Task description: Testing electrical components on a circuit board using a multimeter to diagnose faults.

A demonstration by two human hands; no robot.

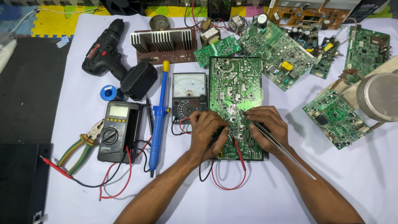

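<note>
A green circuit board (235, 83) lies solder side up in the middle of the white table. My left hand (207, 130) rests on the board's near left part, holding a black test probe, with a red probe (239, 151) lying just right of it. My right hand (267, 124) grips long metal tweezers (286, 151), with the tips touching the board near its centre. The probe leads run to an analog multimeter (189, 93) beside the board's left edge.
Left of the meter lie a blue desoldering pump (158, 120), a digital multimeter (118, 130), pliers (85, 143), a solder spool (108, 92) and a cordless drill (112, 56). A heatsink board (163, 43) and several green boards fill the back and right. A round metal lamp (379, 97) stands at the right edge.
</note>
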